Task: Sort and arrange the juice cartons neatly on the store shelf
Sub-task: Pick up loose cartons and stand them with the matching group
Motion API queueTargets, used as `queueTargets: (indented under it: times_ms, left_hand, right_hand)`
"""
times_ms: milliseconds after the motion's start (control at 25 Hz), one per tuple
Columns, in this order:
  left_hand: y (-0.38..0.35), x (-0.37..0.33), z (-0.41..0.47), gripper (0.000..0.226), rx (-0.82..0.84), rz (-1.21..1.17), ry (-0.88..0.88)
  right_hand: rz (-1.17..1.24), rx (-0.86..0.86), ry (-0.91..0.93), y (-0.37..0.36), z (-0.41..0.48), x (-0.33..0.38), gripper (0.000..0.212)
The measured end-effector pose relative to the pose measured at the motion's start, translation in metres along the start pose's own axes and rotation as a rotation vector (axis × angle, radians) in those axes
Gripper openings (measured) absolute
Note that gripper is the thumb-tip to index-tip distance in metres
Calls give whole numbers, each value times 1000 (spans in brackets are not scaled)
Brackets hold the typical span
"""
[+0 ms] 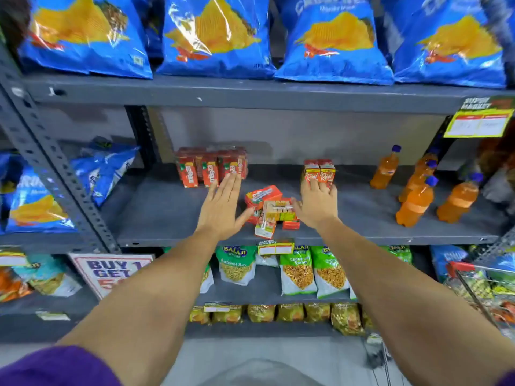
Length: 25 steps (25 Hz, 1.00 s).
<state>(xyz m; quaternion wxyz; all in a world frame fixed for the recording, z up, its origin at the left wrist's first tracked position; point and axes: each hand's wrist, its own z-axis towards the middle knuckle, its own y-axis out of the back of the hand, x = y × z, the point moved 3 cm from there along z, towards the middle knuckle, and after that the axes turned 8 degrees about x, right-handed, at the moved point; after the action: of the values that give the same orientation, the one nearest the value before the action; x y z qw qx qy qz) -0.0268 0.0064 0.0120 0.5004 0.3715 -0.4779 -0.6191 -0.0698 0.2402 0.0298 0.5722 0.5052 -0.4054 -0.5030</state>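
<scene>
On the grey middle shelf [172, 215], several red juice cartons [211, 166] stand upright in a block at the back left. A pair of red-and-white cartons [319, 170] stands upright at the back centre-right. A loose heap of cartons [271, 210] lies toppled near the shelf's front. My left hand [223, 207] is flat and open, fingers reaching to the base of the red block, thumb next to the heap. My right hand [317, 203] rests its fingers against the lower front of the pair; a firm grip is not visible.
Several orange drink bottles [415, 201] stand on the right of the same shelf. Blue chip bags [214, 37] fill the shelf above and the left bay [36, 201]. Green snack packs [298, 271] sit below. A wire basket [485, 285] is at lower right.
</scene>
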Motion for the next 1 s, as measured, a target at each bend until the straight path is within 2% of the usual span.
queueTargets:
  times_ms: [80,200,280,360,440,560,640,760,840,1000]
  left_hand:
    - [-23,6,0,87,111,-11,21]
    - [-61,16,-9,88,231,-14,43]
    - [-74,21,-5,89,289,-68,52]
    - [-85,26,0,92,353,-100,68]
    - [-95,30,0,97,430,-109,79]
    - [-103,35,4,108,545,-118,98]
    - [-103,36,9,117,566,-112,105]
    - [-101,35,20,124,596,-106,107]
    - [-99,34,24,129,620,-121,116]
    - [-98,34,31,141,642,-160,119]
  right_hand:
    - [83,142,-5,-18,5,6,60]
    - [220,220,58,-42,13,9,56]
    - [408,207,-11,-48,17,0,57]
    - [677,269,-108,-54,15,-10,59]
    - [861,383,-157,-58,13,-18,59]
    - [1080,672,-194,-55,17,-34,57]
    - [1174,750,-187,-45,23,-47,57]
    - [1305,645,-172,-25,42,-68,50]
    - [1317,554,-150,-13,56,-79,54]
    - [1098,459,-72,-3,80,-92,54]
